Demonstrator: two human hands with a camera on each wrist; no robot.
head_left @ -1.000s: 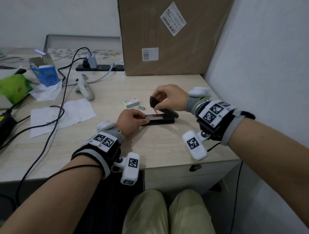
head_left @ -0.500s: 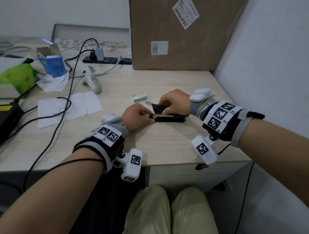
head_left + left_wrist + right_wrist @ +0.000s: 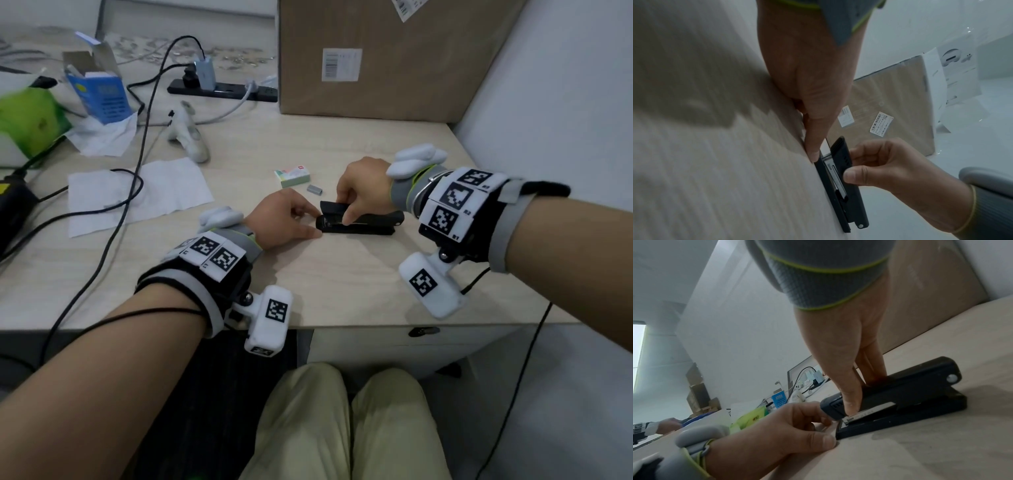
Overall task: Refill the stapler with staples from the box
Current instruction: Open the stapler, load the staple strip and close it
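Note:
A black stapler [image 3: 373,223] lies flat on the desk between my hands. My right hand [image 3: 346,211] pinches its top cover near the front, thumb on the near side, fingers on the far side. The cover sits low over the metal staple channel [image 3: 869,411], with a narrow gap still showing. My left hand [image 3: 306,222] has curled fingers; its thumb and forefinger hold the front end of the base. The small green and white staple box [image 3: 292,175] lies behind the stapler, with a loose grey strip of staples [image 3: 315,188] beside it.
A large cardboard box [image 3: 376,58] stands at the back against the wall. Tissue sheets [image 3: 137,195], black cables [image 3: 137,113], a white controller [image 3: 188,137], a blue carton [image 3: 102,92] and a power strip [image 3: 222,89] lie to the left. The desk edge [image 3: 376,325] is near my wrists.
A second ago the stapler's cover stood raised in my right hand with the channel exposed. It has since swung down almost flat. My left hand stayed at the front end.

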